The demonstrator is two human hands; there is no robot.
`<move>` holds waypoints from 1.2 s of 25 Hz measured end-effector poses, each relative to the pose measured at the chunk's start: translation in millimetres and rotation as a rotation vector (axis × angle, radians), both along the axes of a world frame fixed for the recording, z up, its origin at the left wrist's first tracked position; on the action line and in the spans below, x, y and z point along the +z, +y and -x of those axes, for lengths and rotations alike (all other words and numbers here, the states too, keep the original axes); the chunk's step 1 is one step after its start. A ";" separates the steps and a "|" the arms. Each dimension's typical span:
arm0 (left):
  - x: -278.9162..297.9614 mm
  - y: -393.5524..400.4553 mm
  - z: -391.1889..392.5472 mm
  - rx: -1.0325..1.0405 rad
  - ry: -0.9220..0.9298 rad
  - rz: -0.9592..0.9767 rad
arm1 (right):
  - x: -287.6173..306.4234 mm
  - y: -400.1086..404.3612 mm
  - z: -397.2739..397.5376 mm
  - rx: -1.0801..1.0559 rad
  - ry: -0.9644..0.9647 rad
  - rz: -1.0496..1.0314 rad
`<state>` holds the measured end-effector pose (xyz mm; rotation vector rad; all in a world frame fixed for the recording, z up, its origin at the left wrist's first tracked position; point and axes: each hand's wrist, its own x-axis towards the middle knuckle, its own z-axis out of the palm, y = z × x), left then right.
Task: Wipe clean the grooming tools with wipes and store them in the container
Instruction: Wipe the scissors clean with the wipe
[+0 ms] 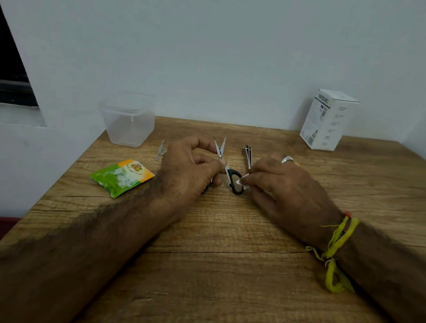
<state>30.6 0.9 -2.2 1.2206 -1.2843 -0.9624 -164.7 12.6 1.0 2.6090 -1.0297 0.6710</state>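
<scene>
So the left hand (193, 163) has the little scissors (226, 167) pinched right around the pivot, thumb and fingers curled on it — blades slightly apart and pointing at the far edge of the table (218, 282), black handle loops toward the near edge. The right hand (281, 188) is pinching a small white wipe (243, 182) against one handle loop, fingers closed on it. All this is around the middle of the table, a bit toward the far edge. The clear plastic container (128, 124) sits at the far left corner, lid on from what I can see. Small metal tool (161, 149) just beside it, another metal tool (247, 155) just beyond the right hand. Green and orange wipe packet (122, 177) lies near the left edge — white box (328, 120) stands at the far edge, right side.
</scene>
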 end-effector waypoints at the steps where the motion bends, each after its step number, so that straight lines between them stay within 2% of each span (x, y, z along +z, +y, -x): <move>1: -0.2 -0.3 -0.2 0.001 -0.001 0.000 | 0.4 0.7 -0.9 -0.001 0.004 -0.006; 10: 1.3 4.2 1.3 0.005 -0.024 0.024 | 1.9 9.2 -5.5 -0.033 0.013 -0.077; 12: 2.6 7.1 1.7 0.008 -0.033 0.033 | 2.4 15.4 -11.1 -0.073 -0.139 -0.157; 14: 4.0 9.9 3.0 0.023 -0.037 0.046 | 6.5 20.0 -16.5 -0.185 -0.459 -0.264; 16: 5.2 11.9 4.9 0.052 -0.045 0.063 | 8.1 19.5 -22.3 -0.308 -0.628 -0.377; 21: 8.9 15.1 8.5 0.090 -0.071 0.058 | 2.0 15.1 -30.2 -0.458 -0.649 -0.470; 30: 10.0 27.0 21.5 0.102 -0.166 0.160 | 5.8 16.2 -33.4 -0.490 -0.850 -0.615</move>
